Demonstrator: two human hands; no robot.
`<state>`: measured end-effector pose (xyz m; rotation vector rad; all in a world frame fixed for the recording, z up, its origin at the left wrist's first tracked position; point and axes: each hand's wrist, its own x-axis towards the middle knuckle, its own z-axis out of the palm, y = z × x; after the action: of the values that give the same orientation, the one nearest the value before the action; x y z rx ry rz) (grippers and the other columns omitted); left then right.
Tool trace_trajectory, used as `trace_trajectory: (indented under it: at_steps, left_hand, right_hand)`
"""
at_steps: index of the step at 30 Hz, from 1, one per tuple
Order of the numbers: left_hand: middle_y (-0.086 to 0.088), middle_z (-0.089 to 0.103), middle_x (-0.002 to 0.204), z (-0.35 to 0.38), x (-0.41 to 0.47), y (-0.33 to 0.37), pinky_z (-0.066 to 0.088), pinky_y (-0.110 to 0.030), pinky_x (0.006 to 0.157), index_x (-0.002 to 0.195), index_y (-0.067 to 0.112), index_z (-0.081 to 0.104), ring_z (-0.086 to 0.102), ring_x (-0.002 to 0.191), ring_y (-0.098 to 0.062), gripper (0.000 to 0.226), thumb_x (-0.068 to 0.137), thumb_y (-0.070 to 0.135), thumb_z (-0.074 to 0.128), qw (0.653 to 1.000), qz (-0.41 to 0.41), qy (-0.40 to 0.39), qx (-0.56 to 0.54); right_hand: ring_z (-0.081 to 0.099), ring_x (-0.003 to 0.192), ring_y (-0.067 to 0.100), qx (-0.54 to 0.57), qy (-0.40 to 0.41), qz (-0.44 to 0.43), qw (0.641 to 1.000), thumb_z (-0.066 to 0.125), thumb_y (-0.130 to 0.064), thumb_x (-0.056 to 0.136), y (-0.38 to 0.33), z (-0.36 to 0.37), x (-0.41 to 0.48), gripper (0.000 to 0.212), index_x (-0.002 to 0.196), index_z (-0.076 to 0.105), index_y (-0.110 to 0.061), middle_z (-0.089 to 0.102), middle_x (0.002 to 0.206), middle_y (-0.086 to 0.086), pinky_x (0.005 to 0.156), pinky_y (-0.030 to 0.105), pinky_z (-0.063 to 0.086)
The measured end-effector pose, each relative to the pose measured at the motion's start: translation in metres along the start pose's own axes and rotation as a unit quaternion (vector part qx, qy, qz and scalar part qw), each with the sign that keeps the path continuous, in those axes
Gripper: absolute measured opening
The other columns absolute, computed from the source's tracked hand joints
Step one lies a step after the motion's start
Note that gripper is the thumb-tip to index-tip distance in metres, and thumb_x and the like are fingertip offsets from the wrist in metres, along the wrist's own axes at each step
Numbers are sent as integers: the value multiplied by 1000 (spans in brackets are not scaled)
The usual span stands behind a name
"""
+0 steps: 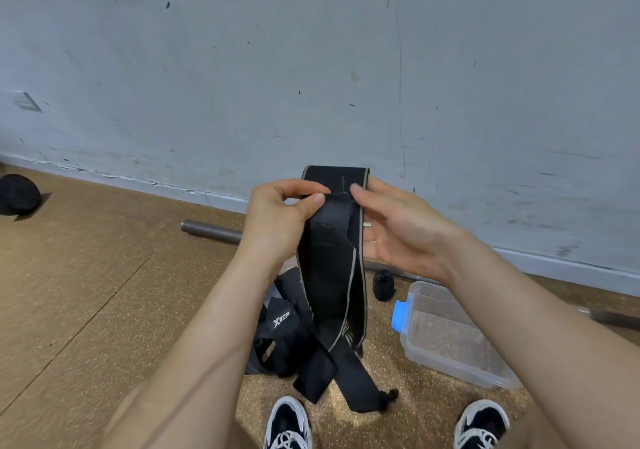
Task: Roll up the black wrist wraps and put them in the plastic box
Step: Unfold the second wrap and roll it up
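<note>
I hold a long black wrist wrap (330,275) with grey edging up in front of me; its loose end hangs to the floor. My left hand (280,220) pinches its folded top between thumb and fingers. My right hand (394,230) is beside the wrap, thumb on the top fold, fingers relaxed behind it. More black wraps (280,334) lie in a heap on the floor under my hands. A rolled black wrap (383,285) sits beside the clear plastic box (450,336), which has a blue clip and stands open to the right.
A metal bar (211,231) lies along the base of the scuffed grey wall. A black round object (17,195) rests at the far left. My two shoes (287,424) are at the bottom edge on the cork-coloured floor.
</note>
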<state>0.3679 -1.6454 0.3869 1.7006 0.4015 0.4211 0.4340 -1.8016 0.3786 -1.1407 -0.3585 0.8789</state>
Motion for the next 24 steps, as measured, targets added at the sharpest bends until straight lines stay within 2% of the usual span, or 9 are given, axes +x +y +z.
trace_trajectory:
  at_steps: [6,10,11,13,15,17,18,20,24]
  left_hand:
    - [13,73,91,10,0,-7,56,-41,89,82,34,75,68,94,-13,22,91,15,68,989,79,55,113]
    - [14,68,99,14,-2,-8,54,-41,87,94,35,71,64,89,-14,13,91,23,68,970,147,82,178]
    - [14,66,101,15,-3,-7,54,-40,85,102,34,68,64,89,-14,13,90,27,68,964,152,85,202]
    - [13,62,106,16,-3,-7,54,-37,81,121,34,54,64,91,-16,37,88,42,69,964,112,90,226]
    - [8,63,110,12,-1,0,53,-34,83,127,30,48,65,98,-15,48,88,54,65,989,-11,54,140]
    - [4,72,112,7,0,3,54,-32,87,122,24,59,69,101,-14,44,93,57,55,989,-130,-73,24]
    - [4,74,111,7,-2,2,55,-33,90,119,24,63,70,102,-14,40,96,54,52,978,-148,-150,0]
    - [2,74,115,13,-8,-6,53,-40,99,121,22,63,69,107,-15,28,100,38,53,966,-121,-228,-29]
    - [-6,69,123,29,-14,-17,50,-46,104,133,15,55,66,115,-21,31,102,15,53,983,-49,-167,-54]
  right_hand:
    - [71,96,28,-9,-12,-40,999,49,-18,103,0,4,0,33,133,56,-29,70,121,8,84,46,59]
    - [72,85,22,-58,25,-75,995,54,-1,98,2,8,2,45,132,54,-30,72,104,12,78,43,60]
    - [72,83,22,-75,45,-82,993,53,2,97,3,8,3,46,131,55,-29,72,103,14,77,46,61]
    - [73,84,26,-94,78,-98,988,54,4,96,3,8,5,45,127,58,-28,73,105,16,80,52,60]
    - [74,89,27,-75,99,-119,985,54,4,96,-1,8,5,42,121,60,-28,74,106,14,81,52,60]
    - [73,90,25,-54,119,-151,980,53,5,96,-6,6,4,40,117,61,-27,74,106,13,79,45,61]
    - [73,90,26,-48,132,-168,976,52,6,96,-8,6,4,40,119,60,-25,74,106,14,79,42,61]
    - [72,90,25,-41,163,-187,968,50,6,96,-9,5,5,44,128,57,-24,73,106,13,78,39,61]
    - [72,88,21,-19,187,-180,966,53,-1,97,-10,5,7,31,121,60,-20,73,107,10,75,34,61]
